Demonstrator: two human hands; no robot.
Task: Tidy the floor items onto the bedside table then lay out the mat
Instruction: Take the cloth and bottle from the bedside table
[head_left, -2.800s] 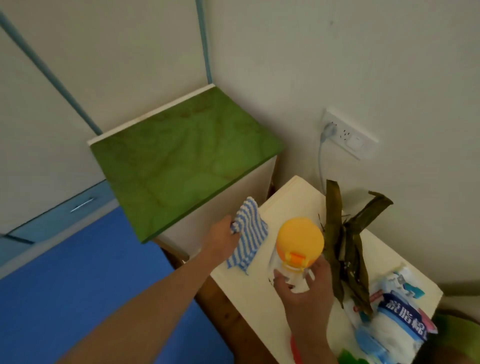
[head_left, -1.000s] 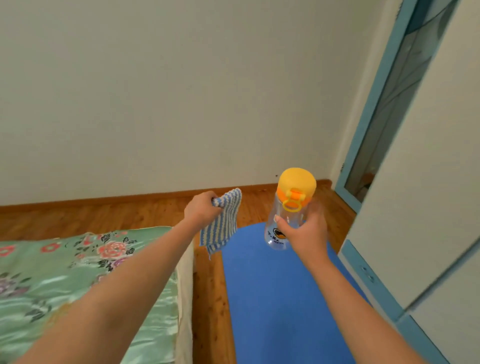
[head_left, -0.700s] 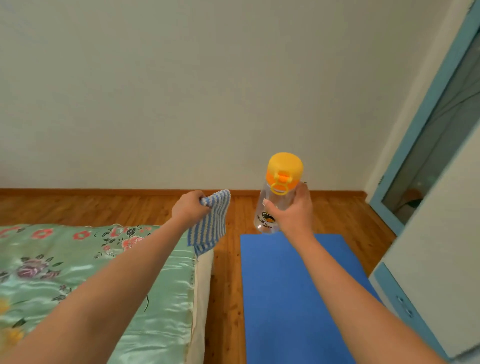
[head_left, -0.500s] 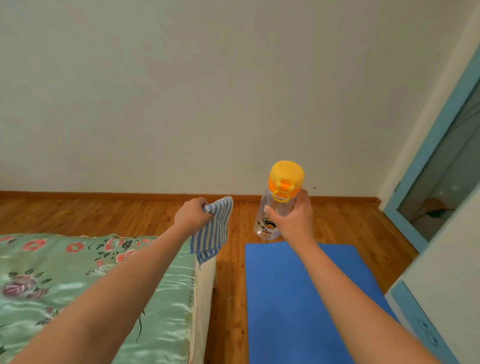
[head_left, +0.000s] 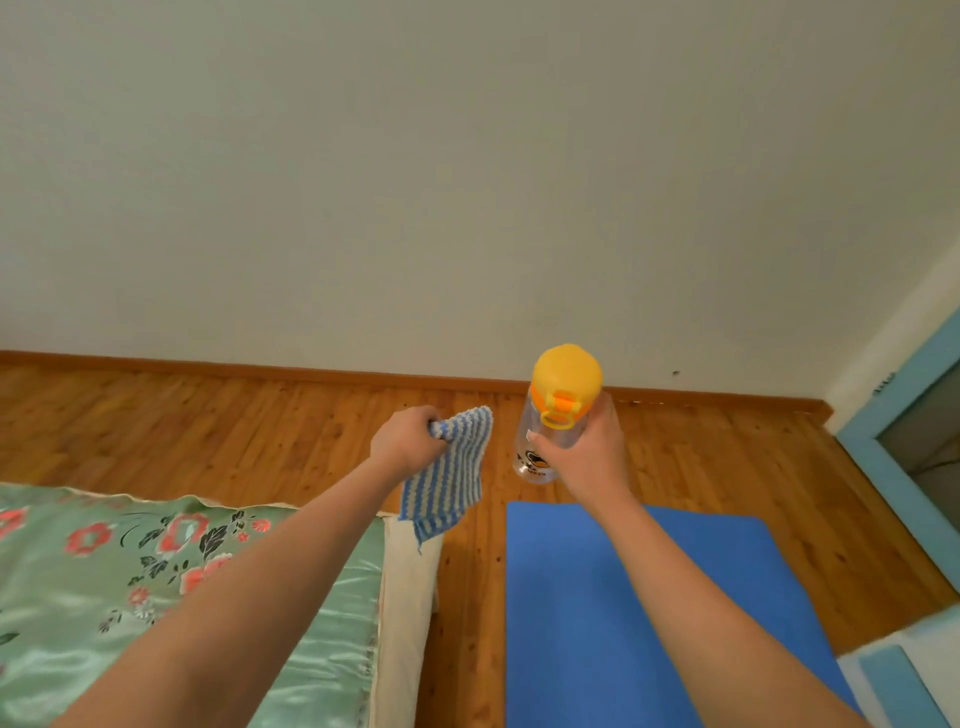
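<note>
My left hand is closed on a corner of a blue-and-white striped cloth, which hangs down over the corner of the bed. My right hand grips a clear bottle with a yellow-orange lid, held upright in the air above the wooden floor. A blue mat lies flat on the floor below my right arm. The bedside table is out of view.
A bed with a green floral cover fills the lower left, its pale mattress edge beside a strip of wooden floor. A plain wall stands ahead. A blue-framed cabinet lines the right side.
The view has swung away from the bedside table towards the far wall, bed and mat. Both hands keep hold of the cloth and the bottle, held out in front.
</note>
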